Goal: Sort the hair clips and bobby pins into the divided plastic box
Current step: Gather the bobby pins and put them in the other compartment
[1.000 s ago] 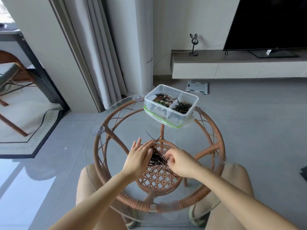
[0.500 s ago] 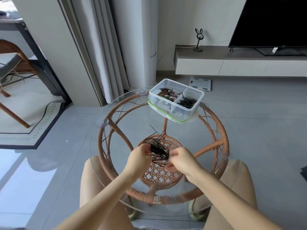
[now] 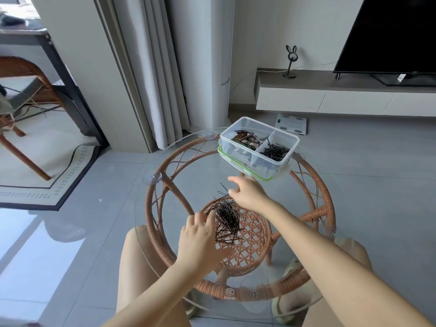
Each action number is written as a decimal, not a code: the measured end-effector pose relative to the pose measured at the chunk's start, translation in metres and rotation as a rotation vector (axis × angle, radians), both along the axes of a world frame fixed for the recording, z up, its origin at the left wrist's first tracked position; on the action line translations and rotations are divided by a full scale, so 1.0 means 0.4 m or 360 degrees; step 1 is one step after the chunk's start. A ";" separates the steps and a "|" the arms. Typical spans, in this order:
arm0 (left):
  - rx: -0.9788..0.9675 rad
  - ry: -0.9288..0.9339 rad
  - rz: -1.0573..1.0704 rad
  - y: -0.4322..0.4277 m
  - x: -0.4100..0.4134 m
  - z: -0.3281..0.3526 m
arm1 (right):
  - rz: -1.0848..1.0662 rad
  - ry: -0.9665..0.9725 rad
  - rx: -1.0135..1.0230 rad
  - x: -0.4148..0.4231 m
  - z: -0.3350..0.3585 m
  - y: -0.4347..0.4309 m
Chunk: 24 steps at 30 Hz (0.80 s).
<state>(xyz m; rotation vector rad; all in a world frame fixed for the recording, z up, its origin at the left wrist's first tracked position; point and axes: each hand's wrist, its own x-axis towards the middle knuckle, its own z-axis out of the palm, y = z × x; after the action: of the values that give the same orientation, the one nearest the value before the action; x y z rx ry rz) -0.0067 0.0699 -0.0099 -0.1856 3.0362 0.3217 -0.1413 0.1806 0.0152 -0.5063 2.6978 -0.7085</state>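
Observation:
A heap of black bobby pins (image 3: 226, 218) lies on the glass table top (image 3: 151, 208), in front of me. My left hand (image 3: 200, 239) rests at the heap's left edge, its fingertips touching the pins. My right hand (image 3: 246, 193) hovers just beyond the heap with fingers spread, next to a stray bobby pin (image 3: 222, 191). At the table's far side stands the clear divided plastic box (image 3: 286, 135). Brown hair clips (image 3: 245, 140) fill its left compartment and bobby pins (image 3: 274, 151) its right one.
The box sits on its green-rimmed lid (image 3: 245, 169). The round glass top rests on a rattan frame (image 3: 313, 185) with suction cups (image 3: 152, 178). My knees are under the near edge. A scale (image 3: 291, 122) lies on the floor beyond, and a TV stand (image 3: 330, 95) behind it.
Both hands have let go of the gathered heap. My right hand has moved forward past it toward the stray pin, and my left hand has slid to the heap's left side.

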 end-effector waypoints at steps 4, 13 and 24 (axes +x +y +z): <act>0.0195 0.0122 0.0056 -0.028 -0.036 -0.011 | 0.0213 0.0003 -0.0126 0.039 -0.042 -0.024; 0.0022 0.0031 -0.0037 -0.093 -0.073 0.010 | 0.0301 0.0187 0.0076 0.106 0.004 0.107; 0.0154 -0.0070 -0.0265 -0.055 -0.114 0.036 | 0.0282 0.0290 0.0026 0.150 -0.048 0.044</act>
<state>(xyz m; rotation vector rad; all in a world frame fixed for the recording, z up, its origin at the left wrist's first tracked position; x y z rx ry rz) -0.0522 0.0480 0.0044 0.0649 2.9584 0.4434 -0.0814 0.1982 -0.0039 -0.8306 2.7758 -0.6179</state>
